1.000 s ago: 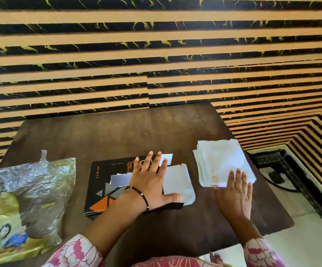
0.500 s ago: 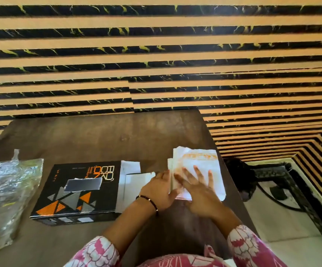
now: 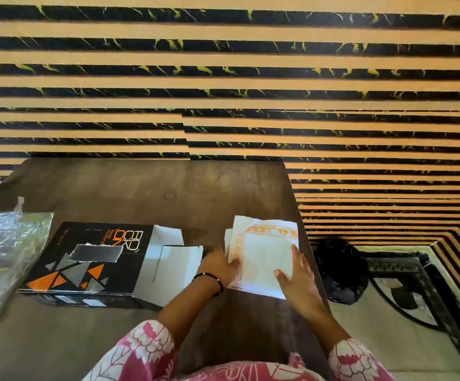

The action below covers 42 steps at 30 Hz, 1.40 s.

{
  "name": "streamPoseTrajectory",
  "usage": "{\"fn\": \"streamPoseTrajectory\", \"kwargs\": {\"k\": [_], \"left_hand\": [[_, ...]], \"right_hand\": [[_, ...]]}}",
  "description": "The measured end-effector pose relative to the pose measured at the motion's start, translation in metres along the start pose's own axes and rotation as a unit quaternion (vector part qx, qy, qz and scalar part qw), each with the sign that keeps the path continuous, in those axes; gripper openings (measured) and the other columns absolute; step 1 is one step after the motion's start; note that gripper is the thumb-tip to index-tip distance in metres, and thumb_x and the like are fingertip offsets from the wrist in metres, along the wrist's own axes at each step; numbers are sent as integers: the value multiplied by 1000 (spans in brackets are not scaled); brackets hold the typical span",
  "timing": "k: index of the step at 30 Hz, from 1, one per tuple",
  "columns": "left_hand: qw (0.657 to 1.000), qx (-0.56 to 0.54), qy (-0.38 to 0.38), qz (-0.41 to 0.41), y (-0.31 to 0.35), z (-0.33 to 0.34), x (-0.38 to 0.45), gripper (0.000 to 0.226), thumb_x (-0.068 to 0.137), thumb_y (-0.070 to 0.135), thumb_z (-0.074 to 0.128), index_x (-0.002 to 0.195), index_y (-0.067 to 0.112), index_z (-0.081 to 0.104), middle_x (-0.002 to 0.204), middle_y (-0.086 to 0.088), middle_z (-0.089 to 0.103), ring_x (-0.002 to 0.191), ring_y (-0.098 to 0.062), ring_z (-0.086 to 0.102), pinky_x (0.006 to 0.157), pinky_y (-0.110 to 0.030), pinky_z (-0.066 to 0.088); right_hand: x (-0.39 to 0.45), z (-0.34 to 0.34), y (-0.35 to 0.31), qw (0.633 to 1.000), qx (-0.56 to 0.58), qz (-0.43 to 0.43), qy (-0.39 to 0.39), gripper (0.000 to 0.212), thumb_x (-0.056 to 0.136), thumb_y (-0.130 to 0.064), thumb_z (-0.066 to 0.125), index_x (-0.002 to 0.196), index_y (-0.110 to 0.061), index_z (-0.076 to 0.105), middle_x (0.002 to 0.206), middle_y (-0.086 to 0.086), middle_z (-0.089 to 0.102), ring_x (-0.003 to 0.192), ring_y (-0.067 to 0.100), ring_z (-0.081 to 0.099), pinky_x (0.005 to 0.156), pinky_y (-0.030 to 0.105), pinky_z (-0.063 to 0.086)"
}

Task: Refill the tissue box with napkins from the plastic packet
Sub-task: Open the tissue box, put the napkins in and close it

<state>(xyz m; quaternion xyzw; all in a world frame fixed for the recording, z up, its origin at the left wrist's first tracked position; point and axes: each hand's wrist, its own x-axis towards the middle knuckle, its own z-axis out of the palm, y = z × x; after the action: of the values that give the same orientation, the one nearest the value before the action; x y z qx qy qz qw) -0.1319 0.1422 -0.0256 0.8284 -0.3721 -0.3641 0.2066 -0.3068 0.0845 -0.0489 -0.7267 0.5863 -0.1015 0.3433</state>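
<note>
Plastic packet (image 3: 6,259): crumpled and clear, at the table's left edge, well apart from both hands.
Tissue box (image 3: 85,259): black with orange triangles, lying flat on the table (image 3: 146,193); its white end flaps (image 3: 171,266) hang open toward the napkins.
Left hand (image 3: 219,266): just beside the open flaps, fingers curled against the left edge of the stack, seemingly tucked under it; how firmly it grips I cannot tell.
Napkins (image 3: 261,259): a white stack with an orange border, near the table's right edge, between the two hands.
Right hand (image 3: 297,281): open, fingers spread flat on the stack's near right corner, pressing rather than pinching.
Risk, spill: the stack sits close to the right edge, so a loose lift could probably fan the sheets onto the floor.
Risk, jam: the flaps sag across the opening; napkins pushed in unevenly may catch and crumple.
</note>
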Motion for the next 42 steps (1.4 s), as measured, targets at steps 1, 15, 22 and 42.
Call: {"fn": "streamPoseTrajectory", "kwargs": {"k": [1,15,22,42], "left_hand": [[1000,-12,3,-13,3,0,0,44,85,40,52,118,12,52,121,-12,62,108,-32,58,93,-42,48],[909,-390,-95,-112,28,6,3,41,76,17,74,111,2,61,109,-16,68,92,-31,66,71,-35,54],[892,-426,-127,-84,29,10,0,34,80,1,64,113,7,56,100,-14,68,89,-33,65,85,-48,52],[761,-610,-210,64,31,7,-31,68,63,8,71,127,15,49,127,-16,59,115,-35,58,92,-51,50]], "right_hand": [[0,0,3,1000,18,-6,2,74,89,-38,52,145,-30,5,156,2,16,142,30,20,111,52,26],[-2,-12,21,994,104,-15,-25,78,83,-29,63,143,-34,14,150,-3,30,135,22,34,106,45,37],[-4,-20,18,976,215,3,25,60,85,-18,62,137,-25,33,137,1,44,125,22,44,100,40,44],[-23,-28,-36,680,724,25,-111,39,88,-26,52,126,-17,53,128,20,57,114,38,58,91,56,49]]}}
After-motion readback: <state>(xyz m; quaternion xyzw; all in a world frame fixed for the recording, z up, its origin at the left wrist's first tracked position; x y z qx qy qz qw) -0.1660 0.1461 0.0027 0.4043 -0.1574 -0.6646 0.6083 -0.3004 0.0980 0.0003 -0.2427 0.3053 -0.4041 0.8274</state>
